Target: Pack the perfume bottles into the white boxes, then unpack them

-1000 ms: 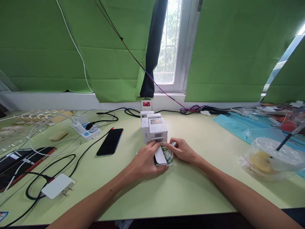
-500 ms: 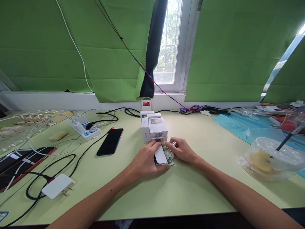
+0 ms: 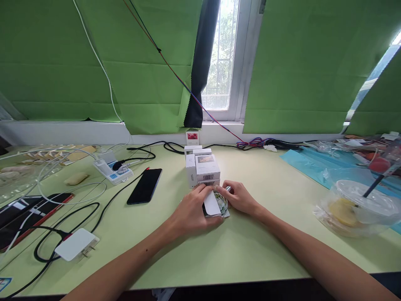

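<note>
My left hand (image 3: 192,211) is wrapped round the left side of a small white box (image 3: 212,204), its thumb along the near edge. Green and white printed paper (image 3: 222,201) shows at the box's right side. My right hand (image 3: 237,196) is closed on a small silvery object (image 3: 229,189), partly hidden by the fingers, and its fingertips meet the box's far right corner. Just beyond the hands stands a group of white boxes (image 3: 208,168) with barcodes and small pictures.
Left of the hands lies a black phone (image 3: 144,186), with a power strip (image 3: 113,170), a white charger (image 3: 77,245) and looping cables farther left. On the right stand a lidded plastic cup in a bag (image 3: 360,209) and blue sheeting (image 3: 308,167).
The printed paper beside the box has shifted slightly to the right. Both hands hold nearly the same place.
</note>
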`<state>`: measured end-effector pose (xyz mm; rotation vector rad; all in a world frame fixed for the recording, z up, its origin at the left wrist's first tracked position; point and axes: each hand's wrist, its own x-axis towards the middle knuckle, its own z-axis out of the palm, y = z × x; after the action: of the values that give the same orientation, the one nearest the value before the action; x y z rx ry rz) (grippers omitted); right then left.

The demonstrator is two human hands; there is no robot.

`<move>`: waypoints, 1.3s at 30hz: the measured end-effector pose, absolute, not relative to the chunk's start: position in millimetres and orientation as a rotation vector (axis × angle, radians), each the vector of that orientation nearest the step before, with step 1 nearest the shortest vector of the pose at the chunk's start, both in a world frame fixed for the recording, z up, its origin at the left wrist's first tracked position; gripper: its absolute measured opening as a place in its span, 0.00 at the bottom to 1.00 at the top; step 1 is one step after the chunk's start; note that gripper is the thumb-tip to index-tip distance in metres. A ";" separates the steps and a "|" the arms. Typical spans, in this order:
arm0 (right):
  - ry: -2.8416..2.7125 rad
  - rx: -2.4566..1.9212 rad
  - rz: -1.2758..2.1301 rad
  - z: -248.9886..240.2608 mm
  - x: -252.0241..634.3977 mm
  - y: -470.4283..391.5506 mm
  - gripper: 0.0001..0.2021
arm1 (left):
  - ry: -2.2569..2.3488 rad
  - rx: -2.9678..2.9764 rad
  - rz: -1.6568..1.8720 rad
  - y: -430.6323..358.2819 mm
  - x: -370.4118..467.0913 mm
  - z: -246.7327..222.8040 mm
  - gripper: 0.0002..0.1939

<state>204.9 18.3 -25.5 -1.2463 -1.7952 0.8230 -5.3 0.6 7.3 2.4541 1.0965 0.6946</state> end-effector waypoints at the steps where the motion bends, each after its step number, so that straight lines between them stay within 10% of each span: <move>1: -1.796 -1.248 0.821 -24.8 204.7 17.9 0.24 | 1.097 2.455 0.696 0.7 -5.3 6.9 0.34; 39: -1.390 -1.133 1.310 -19.6 202.6 19.0 0.23 | 1.124 2.451 0.844 1.5 -3.2 5.7 0.31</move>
<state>202.6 19.0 -19.6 -1.1330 -1.3902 1.3103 -3.2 1.5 5.7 2.4514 1.1243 0.8442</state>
